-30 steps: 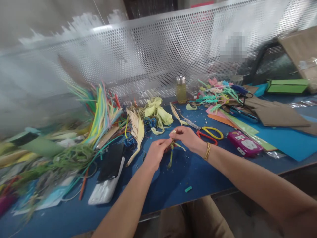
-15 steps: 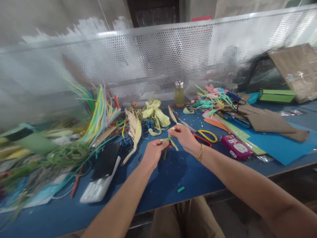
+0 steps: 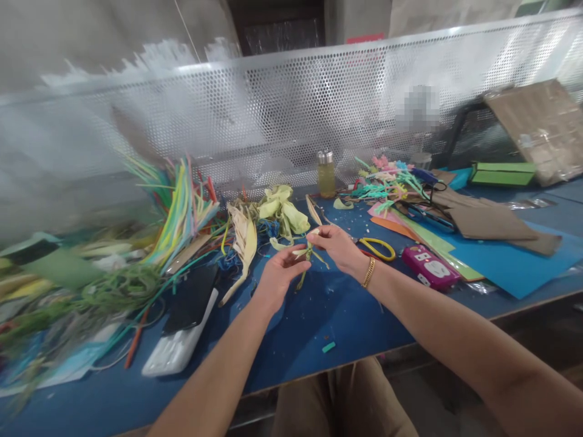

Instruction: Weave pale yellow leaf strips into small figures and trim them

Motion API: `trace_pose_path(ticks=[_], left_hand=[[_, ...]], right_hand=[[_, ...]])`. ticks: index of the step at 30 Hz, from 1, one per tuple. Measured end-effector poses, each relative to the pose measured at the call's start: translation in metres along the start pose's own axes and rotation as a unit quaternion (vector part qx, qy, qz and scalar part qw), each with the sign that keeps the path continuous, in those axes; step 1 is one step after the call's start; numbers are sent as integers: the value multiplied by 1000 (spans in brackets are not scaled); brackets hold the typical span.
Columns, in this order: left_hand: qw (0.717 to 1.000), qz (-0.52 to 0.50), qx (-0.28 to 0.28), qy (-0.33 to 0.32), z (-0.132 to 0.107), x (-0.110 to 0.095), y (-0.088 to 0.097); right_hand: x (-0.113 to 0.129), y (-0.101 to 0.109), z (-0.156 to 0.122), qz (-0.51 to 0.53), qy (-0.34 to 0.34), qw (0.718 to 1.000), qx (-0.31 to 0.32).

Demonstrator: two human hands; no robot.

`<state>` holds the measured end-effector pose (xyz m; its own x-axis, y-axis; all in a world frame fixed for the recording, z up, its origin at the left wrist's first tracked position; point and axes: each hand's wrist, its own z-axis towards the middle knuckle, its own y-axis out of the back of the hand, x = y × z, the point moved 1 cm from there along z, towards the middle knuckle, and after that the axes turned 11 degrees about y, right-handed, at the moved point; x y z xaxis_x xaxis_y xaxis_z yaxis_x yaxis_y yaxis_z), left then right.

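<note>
Both of my hands meet over the blue table (image 3: 319,328) near its middle. My left hand (image 3: 276,276) pinches the lower part of a small bundle of pale yellow-green leaf strips (image 3: 306,258). The fingers of my right hand (image 3: 337,246), which wears a gold bracelet, are closed on the top of the same bundle. A thin green stem hangs down from the bundle. More pale leaf strips (image 3: 282,212) lie just behind my hands.
Coloured strips and sticks (image 3: 182,212) pile up at the left, with a black phone (image 3: 191,297) and a white case (image 3: 175,352). Yellow-handled scissors (image 3: 378,247), a pink device (image 3: 430,273), a small bottle (image 3: 326,175), brown and coloured paper sheets (image 3: 492,224) lie right. A perforated metal screen (image 3: 319,109) stands behind.
My hands have lifted slightly and moved away from me with the bundle. The view has shifted a little to the right, and my right fingers now sit higher on the strips.
</note>
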<state>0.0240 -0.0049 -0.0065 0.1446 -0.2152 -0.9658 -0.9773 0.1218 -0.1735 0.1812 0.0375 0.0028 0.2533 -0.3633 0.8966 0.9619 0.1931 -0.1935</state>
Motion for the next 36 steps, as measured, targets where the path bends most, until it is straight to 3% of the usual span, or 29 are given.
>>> trace_pose_path(ticks=[10,15,18,21,24,27,29,32,34,36], left_hand=[[996,72,-45,2,1,1,-1],[995,-40,-82,30,7,1,6],[991,-76,-106,21,10,0,12],[992,-29,-124,-6,11,0,14],[990,28,-133,-25,11,1,14],[989,53,-131,-32,11,0,13],[990,54,-125,-24,10,-1,13],[994,40,-104,7,8,-2,12],[994,36,-98,21,7,-1,10],[994,41,-102,22,7,-1,9]], right_hand=[[-4,-6,-5,-8,-18,998,64],[-2,-7,-6,-85,4,995,51],[-5,-6,-8,-137,-85,984,77],[-7,-6,-9,-123,-204,965,110],[-5,-6,-9,-65,-247,959,121],[-6,-6,-9,-23,-247,959,134],[-6,-5,-8,-62,-199,968,137],[-1,-5,-6,-234,-20,961,150],[6,-6,-6,-364,116,909,164],[12,-7,-7,-449,196,855,169]])
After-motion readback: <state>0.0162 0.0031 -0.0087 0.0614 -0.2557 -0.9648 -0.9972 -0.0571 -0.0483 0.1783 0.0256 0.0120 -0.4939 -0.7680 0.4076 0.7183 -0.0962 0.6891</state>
